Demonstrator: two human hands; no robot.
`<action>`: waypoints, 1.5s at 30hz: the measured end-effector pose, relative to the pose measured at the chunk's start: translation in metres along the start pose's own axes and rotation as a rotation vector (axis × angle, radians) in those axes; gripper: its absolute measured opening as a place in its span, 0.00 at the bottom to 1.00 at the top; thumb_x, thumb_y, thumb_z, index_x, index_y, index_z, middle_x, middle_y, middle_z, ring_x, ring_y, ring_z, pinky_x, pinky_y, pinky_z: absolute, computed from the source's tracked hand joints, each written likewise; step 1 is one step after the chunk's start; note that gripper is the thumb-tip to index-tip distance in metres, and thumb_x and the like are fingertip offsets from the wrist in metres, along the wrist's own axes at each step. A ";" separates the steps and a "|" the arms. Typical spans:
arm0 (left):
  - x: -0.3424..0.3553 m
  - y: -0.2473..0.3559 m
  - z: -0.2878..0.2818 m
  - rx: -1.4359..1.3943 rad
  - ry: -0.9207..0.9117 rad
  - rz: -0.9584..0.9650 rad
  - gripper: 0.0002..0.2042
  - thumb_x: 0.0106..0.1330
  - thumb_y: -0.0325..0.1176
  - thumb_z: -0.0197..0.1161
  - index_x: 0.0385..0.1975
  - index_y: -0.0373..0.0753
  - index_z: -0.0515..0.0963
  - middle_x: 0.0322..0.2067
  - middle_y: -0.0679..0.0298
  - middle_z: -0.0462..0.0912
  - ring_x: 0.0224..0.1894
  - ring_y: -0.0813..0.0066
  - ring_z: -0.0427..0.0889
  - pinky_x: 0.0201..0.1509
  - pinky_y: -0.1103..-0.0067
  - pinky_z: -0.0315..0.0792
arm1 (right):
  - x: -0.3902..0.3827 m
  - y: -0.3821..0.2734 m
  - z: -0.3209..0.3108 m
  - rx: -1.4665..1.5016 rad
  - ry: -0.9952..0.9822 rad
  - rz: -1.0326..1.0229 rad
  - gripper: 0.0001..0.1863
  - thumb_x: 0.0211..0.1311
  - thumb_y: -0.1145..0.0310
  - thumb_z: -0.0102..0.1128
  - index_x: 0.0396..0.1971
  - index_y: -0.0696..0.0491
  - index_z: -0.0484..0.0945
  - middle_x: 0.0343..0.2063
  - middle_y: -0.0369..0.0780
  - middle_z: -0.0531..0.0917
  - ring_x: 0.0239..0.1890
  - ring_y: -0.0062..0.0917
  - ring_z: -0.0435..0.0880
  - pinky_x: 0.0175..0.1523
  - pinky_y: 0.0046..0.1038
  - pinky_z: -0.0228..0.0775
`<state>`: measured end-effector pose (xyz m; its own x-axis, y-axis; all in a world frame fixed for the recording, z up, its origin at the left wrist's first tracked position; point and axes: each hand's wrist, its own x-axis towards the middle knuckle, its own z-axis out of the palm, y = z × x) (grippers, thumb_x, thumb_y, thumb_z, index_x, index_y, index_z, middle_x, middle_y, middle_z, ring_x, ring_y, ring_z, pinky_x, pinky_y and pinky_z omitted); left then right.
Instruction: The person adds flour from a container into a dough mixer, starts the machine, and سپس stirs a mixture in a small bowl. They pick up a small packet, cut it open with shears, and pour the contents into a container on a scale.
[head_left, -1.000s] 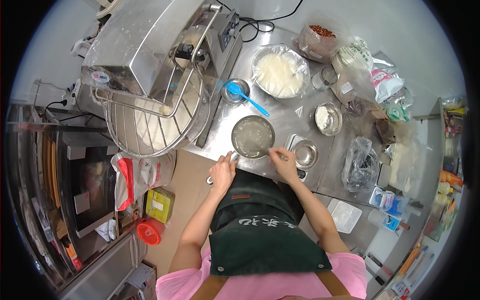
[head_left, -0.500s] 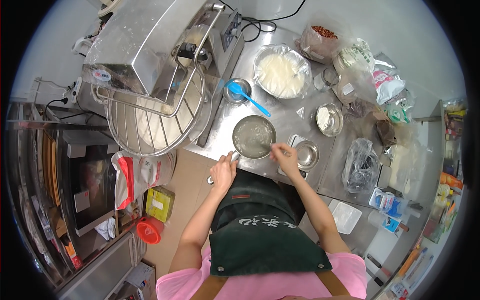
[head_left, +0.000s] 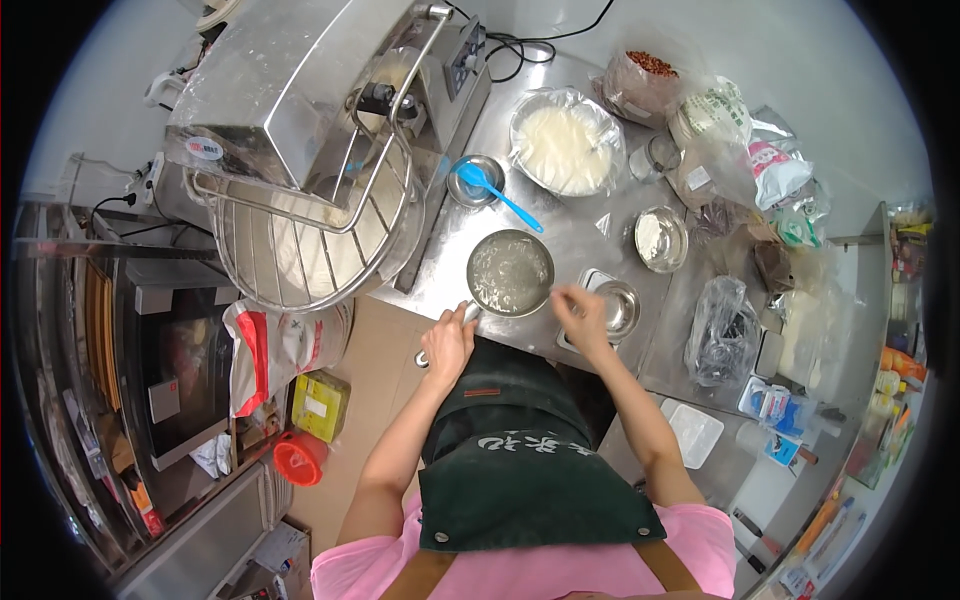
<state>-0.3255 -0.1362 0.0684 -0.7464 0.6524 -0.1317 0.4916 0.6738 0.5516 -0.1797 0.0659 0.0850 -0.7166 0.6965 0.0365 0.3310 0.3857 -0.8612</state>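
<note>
A saucepan (head_left: 469, 276) with cloudy, pale-flecked liquid (head_left: 508, 272) in it sits near the counter's front edge. My left hand (head_left: 449, 343) is closed round its handle (head_left: 472, 312). At the pan's right rim my right hand (head_left: 582, 315) has its fingers pinched together; what they hold, if anything, is too small to make out. Just right of that hand, a small steel bowl (head_left: 634, 312) rests on a white scale (head_left: 596, 278). Beyond the pan, a blue spatula-like tool (head_left: 512, 206) leans across a small metal bowl (head_left: 462, 196).
A large mixer (head_left: 300, 90) with a wire-guarded bowl (head_left: 225, 270) stands at the left. Farther back are a plastic-covered bowl of white dough-like stuff (head_left: 568, 148) and a metal bowl of white powder (head_left: 661, 238). Plastic bags (head_left: 722, 330) crowd the right side.
My right hand has shifted slightly right along the pan's rim. The dark tool tip seen at its fingers before no longer shows clearly. The liquid's surface pattern differs; my left hand stays put.
</note>
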 end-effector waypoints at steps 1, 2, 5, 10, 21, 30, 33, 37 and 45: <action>-0.001 -0.001 0.002 0.001 0.001 0.001 0.18 0.61 0.35 0.64 0.50 0.37 0.80 0.34 0.53 0.82 0.31 0.48 0.82 0.35 0.60 0.74 | -0.006 -0.013 0.004 -0.022 -0.082 -0.051 0.05 0.58 0.73 0.63 0.31 0.58 0.83 0.28 0.44 0.85 0.28 0.31 0.86 0.35 0.27 0.76; -0.001 0.000 0.002 -0.001 -0.002 0.002 0.18 0.61 0.35 0.64 0.50 0.37 0.80 0.34 0.53 0.82 0.31 0.48 0.82 0.35 0.60 0.74 | -0.013 -0.025 0.009 -0.003 -0.132 -0.137 0.04 0.58 0.73 0.63 0.31 0.56 0.82 0.27 0.42 0.84 0.26 0.32 0.85 0.33 0.29 0.75; 0.000 0.003 -0.001 0.004 -0.004 0.005 0.18 0.61 0.34 0.65 0.50 0.38 0.80 0.33 0.53 0.82 0.31 0.48 0.82 0.35 0.60 0.74 | -0.006 -0.037 0.018 -0.145 -0.212 -0.272 0.06 0.56 0.70 0.65 0.32 0.54 0.81 0.26 0.40 0.81 0.24 0.34 0.82 0.29 0.33 0.74; 0.000 0.002 -0.001 0.003 -0.012 -0.008 0.17 0.61 0.35 0.65 0.50 0.39 0.80 0.34 0.52 0.82 0.31 0.48 0.82 0.35 0.60 0.74 | -0.011 -0.035 0.025 -0.495 -0.064 -0.341 0.07 0.53 0.68 0.64 0.31 0.52 0.78 0.22 0.39 0.75 0.25 0.34 0.79 0.26 0.36 0.70; 0.000 0.000 0.003 -0.006 -0.006 -0.014 0.17 0.61 0.35 0.65 0.50 0.40 0.80 0.33 0.54 0.82 0.31 0.50 0.83 0.34 0.61 0.74 | -0.023 -0.045 0.028 -0.374 -0.181 -0.364 0.05 0.55 0.69 0.63 0.30 0.53 0.79 0.23 0.40 0.76 0.25 0.36 0.79 0.27 0.38 0.70; 0.001 0.000 0.001 -0.011 -0.018 -0.016 0.18 0.61 0.35 0.64 0.51 0.40 0.80 0.34 0.53 0.82 0.31 0.49 0.82 0.35 0.60 0.74 | -0.015 -0.037 0.022 -0.277 -0.113 -0.239 0.04 0.56 0.70 0.64 0.29 0.54 0.81 0.25 0.42 0.82 0.28 0.38 0.83 0.31 0.35 0.73; 0.000 0.003 -0.002 -0.003 -0.024 -0.012 0.18 0.61 0.35 0.64 0.51 0.39 0.80 0.33 0.53 0.82 0.32 0.49 0.82 0.36 0.60 0.74 | -0.004 -0.018 0.020 0.033 -0.012 -0.012 0.09 0.57 0.70 0.65 0.36 0.59 0.83 0.33 0.46 0.86 0.33 0.35 0.87 0.38 0.28 0.77; 0.001 0.002 -0.001 -0.016 -0.015 -0.007 0.18 0.61 0.35 0.65 0.51 0.38 0.79 0.32 0.53 0.81 0.32 0.48 0.82 0.36 0.60 0.74 | 0.006 0.009 0.017 0.189 0.173 0.193 0.09 0.61 0.70 0.62 0.36 0.60 0.83 0.27 0.41 0.86 0.29 0.22 0.85 0.36 0.23 0.74; -0.001 0.001 0.001 -0.005 -0.009 0.006 0.18 0.61 0.35 0.65 0.50 0.38 0.80 0.33 0.53 0.82 0.32 0.49 0.82 0.36 0.60 0.74 | -0.003 0.012 0.014 0.359 0.040 0.356 0.09 0.63 0.68 0.61 0.34 0.59 0.84 0.20 0.33 0.82 0.26 0.13 0.78 0.33 0.19 0.69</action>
<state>-0.3240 -0.1358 0.0685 -0.7392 0.6597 -0.1356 0.4941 0.6680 0.5564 -0.1824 0.0595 0.0676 -0.5708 0.7726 -0.2779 0.3137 -0.1076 -0.9434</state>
